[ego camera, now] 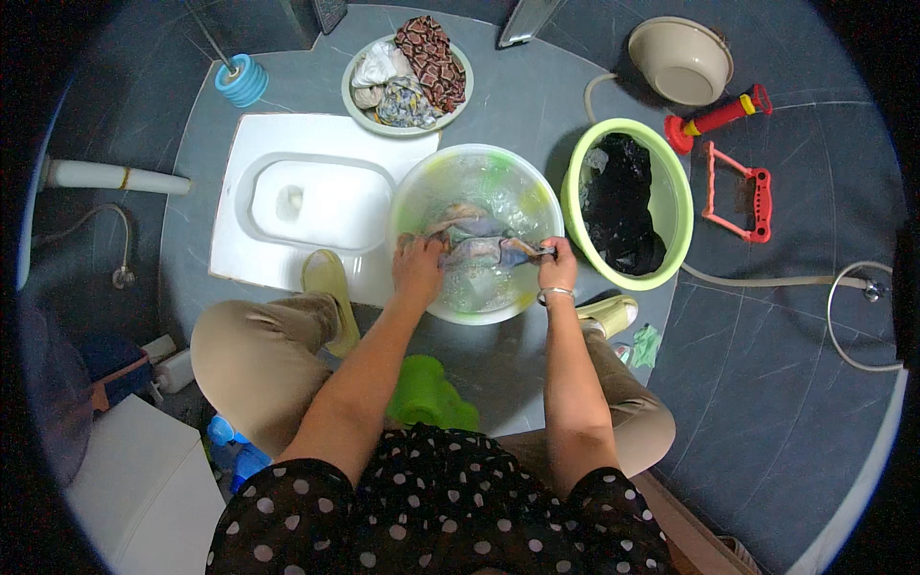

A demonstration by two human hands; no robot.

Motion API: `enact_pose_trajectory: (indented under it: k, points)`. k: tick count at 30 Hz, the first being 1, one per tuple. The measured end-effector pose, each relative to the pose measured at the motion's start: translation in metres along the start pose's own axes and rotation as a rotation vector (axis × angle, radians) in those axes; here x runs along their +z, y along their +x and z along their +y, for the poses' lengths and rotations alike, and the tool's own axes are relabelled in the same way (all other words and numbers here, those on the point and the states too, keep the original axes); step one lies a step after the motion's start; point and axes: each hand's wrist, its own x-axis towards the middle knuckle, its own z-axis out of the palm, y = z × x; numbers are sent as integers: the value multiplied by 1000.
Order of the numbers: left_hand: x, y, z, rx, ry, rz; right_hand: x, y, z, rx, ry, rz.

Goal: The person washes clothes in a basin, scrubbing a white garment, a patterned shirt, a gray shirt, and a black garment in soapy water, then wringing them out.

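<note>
In front of me on the tiled floor stands a large translucent plastic basin [476, 315] of sudsy water. A wet, multicoloured cloth [474, 250] is stretched across it between my hands. My left hand [419, 264] grips the cloth's left end at the basin's left side. At the right rim my right hand [557, 264], with a silver bangle at the wrist, holds the other end, bunched in the fist. A lime-green basin [684, 215] with soaking black fabric [624, 208] is right beside it. Behind, a pale basin [348, 90] holds patterned and white cloths [430, 65].
A white squat toilet [233, 151] adjoins the basin on the left, with a blue plunger [242, 80] behind it. To the right are a beige basin [681, 61], a red pump plunger [722, 118], a red plastic frame [760, 205] and a hose [762, 281]. A green stool [428, 395] is below me.
</note>
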Motion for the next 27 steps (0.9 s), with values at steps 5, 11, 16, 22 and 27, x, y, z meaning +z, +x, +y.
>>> enact_pose_trajectory:
  k: [5,11,16,22,27]
  points:
    - [28,-4,-1,-38,-80,-157,28,-3,-6,-250,-471,104]
    - [54,31,15,158,-99,-138,52,3,7,-85,-445,-116]
    - [68,48,-5,285,126,-199,66,-3,35,117,-525,-301]
    - [93,58,-9,156,116,-426,88,-5,51,107,-700,-415]
    - [104,68,-45,325,174,-458,76,-1,26,107,-526,-283]
